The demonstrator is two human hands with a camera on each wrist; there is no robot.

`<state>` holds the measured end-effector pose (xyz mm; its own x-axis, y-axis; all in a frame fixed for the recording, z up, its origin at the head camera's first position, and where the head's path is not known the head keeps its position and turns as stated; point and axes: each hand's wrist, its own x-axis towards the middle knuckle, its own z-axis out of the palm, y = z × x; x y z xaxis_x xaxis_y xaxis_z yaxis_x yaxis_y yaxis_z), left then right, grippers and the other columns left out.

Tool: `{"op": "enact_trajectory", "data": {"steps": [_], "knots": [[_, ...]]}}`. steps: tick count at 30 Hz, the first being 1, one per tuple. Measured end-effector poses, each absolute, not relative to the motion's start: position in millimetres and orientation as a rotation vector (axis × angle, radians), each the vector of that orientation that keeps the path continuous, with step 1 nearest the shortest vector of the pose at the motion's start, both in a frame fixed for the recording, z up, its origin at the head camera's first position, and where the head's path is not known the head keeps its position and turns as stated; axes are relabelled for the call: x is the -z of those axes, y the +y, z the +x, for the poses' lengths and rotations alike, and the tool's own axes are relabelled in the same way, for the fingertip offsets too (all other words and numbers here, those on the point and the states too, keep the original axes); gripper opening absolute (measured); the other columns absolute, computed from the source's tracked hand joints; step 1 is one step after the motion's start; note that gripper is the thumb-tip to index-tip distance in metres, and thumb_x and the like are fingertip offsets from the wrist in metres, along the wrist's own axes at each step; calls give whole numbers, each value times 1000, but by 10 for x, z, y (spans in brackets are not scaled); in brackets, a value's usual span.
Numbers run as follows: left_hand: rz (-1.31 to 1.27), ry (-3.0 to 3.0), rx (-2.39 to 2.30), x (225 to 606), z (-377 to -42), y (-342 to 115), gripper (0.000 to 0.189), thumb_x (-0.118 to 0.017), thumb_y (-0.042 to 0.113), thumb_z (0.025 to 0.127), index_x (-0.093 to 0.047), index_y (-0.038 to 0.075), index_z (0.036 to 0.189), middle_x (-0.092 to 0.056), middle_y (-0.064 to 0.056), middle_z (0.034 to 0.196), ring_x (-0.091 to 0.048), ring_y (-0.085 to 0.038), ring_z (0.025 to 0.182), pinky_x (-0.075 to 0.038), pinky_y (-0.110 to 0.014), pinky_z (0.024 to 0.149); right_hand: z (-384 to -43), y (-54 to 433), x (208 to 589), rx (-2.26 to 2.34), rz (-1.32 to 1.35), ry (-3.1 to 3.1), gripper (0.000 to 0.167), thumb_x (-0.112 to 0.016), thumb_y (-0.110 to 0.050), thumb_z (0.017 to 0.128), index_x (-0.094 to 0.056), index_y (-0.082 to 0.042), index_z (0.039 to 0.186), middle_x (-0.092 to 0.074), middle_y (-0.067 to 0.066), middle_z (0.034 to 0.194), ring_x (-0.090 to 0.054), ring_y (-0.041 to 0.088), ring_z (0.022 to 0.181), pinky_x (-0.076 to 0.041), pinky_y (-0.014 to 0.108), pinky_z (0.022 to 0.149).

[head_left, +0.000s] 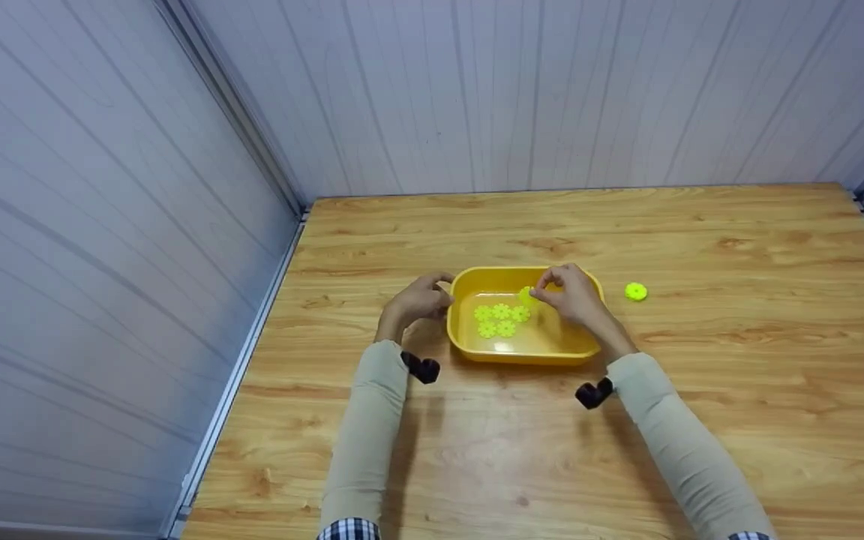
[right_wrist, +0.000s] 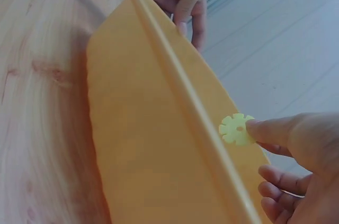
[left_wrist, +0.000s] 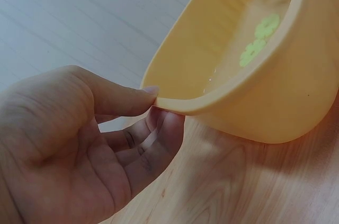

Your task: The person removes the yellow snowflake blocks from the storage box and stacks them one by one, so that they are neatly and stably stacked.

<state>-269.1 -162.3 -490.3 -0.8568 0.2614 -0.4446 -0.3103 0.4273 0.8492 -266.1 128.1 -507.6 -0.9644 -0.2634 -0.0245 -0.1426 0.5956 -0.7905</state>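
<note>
A yellow plastic basin stands on the wooden table. My left hand pinches its left rim, thumb on top and fingers below, as the left wrist view shows. Over the basin's right half, my right hand pinches a yellow-green snowflake disc with a notched edge and a centre hole between thumb and forefinger. Several like discs lie flat on the basin's floor, left of the held one.
On the table, right of the basin, lies a further group of yellow-green discs, close together or stacked. Pale panel walls rise behind and at both sides of the wooden table. Black wrist cameras sit on both sleeves.
</note>
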Motion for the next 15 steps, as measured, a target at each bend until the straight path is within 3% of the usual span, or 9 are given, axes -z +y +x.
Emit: {"op": "enact_trajectory", "data": {"steps": [15], "knots": [[-58, 2163, -1420, 4874, -2688, -1612, 41, -51, 8, 93, -49, 11, 134, -50, -10, 100, -52, -19, 81, -49, -48, 92, -2678, 1428, 4981, 1444, -306, 2646, 29, -63, -33, 92, -60, -5, 96, -47, 19, 119, -45, 36, 115, -39, 51, 99]]}}
